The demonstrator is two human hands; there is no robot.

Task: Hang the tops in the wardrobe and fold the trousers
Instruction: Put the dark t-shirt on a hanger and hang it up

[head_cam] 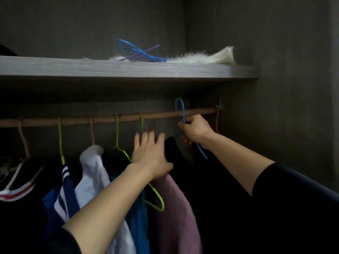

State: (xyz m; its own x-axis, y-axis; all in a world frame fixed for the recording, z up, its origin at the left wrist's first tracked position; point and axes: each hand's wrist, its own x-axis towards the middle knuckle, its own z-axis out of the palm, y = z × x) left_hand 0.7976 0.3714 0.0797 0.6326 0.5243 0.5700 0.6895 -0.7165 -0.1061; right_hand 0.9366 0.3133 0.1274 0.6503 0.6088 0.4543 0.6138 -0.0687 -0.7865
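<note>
My right hand (194, 129) grips the neck of a blue hanger (180, 110) that carries a black top (205, 189). Its hook stands just above and in front of the wooden rail (157, 115), near the rail's right end. My left hand (149, 154) lies flat with straight fingers against the hanging clothes, pressing a pink top (176, 213) and a green hanger (156, 197) leftward. Further left on the rail hang a white top (93, 173), a blue striped top (62, 195) and a dark top with red and white trim (20, 186).
A grey shelf (128, 69) runs above the rail, holding loose blue and purple hangers (141, 53) and a white fluffy item (207, 58). The wardrobe's right wall (275, 88) stands close beside the rail's end, where a pink hook (217, 120) hangs.
</note>
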